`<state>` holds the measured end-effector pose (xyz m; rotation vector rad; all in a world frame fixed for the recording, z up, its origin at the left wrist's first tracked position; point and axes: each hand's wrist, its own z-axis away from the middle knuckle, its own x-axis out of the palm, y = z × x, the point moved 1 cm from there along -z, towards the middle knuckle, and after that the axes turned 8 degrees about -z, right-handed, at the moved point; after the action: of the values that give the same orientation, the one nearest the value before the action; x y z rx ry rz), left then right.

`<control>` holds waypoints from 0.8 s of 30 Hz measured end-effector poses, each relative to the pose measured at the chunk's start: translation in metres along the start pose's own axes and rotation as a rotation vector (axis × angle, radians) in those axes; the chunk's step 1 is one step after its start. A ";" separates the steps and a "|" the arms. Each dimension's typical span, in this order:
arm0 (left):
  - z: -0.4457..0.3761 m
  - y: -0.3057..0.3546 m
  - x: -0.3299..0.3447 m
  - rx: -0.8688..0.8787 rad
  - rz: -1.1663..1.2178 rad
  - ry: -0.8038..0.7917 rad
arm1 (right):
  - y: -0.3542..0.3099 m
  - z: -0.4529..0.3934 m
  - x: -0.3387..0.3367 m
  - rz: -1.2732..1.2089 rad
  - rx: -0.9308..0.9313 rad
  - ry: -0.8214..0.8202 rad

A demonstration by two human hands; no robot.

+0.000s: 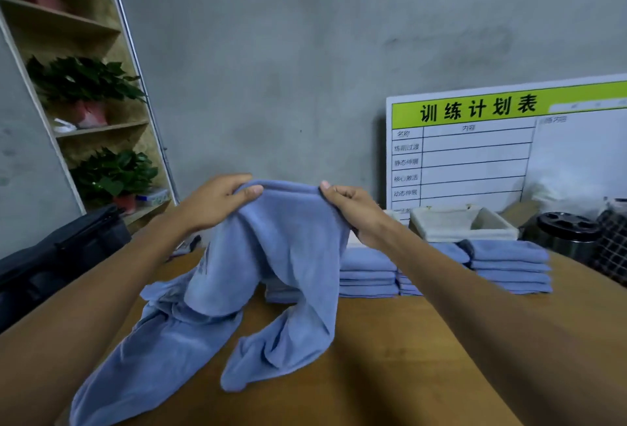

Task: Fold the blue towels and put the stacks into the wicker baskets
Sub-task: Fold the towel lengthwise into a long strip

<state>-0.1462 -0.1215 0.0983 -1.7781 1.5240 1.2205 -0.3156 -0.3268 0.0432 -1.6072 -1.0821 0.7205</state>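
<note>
Left hand (217,201): centre-left of frame, fingers curled over the top hem of the blue towel (271,256), thumb pinching the front. Held high, likely so the cloth hangs free and its edge can be found.
Right hand (353,208): centre, fingers and thumb pinched on the same hem, near the left hand. The short span of edge between the two hands is taut.
Blue towel: lifted at mid-frame; its two lower ends trail in folds onto the wooden table (407,357) toward lower left. Not yet squared, so I judge the fold has barely begun.
Folded stacks (509,266): right of centre on the table, several piles side by side, parked just in front of the basket, presumably ready for loading.
Basket (464,225): pale, lined, behind the stacks at centre right; whether it is wicker I cannot tell. No towels visible in it.
Backdrop: whiteboard chart (492,151) against the wall at right; potted plants (84,83) on shelves, upper left.
</note>
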 end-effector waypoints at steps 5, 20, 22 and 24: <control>-0.013 0.042 -0.026 0.003 0.074 -0.048 | -0.059 0.024 -0.042 0.343 -0.117 0.015; -0.036 0.083 0.001 -0.110 0.081 -0.128 | -0.074 0.042 -0.100 1.138 -0.161 0.277; -0.039 0.076 0.007 -0.159 0.150 -0.121 | -0.070 0.036 -0.105 1.110 -0.178 0.220; -0.039 0.072 0.009 -0.141 0.138 -0.110 | -0.066 0.033 -0.110 1.078 -0.199 0.168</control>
<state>-0.2029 -0.1761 0.1218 -1.6843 1.5528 1.5013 -0.4097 -0.4079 0.0899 -2.3634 -0.0763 1.1430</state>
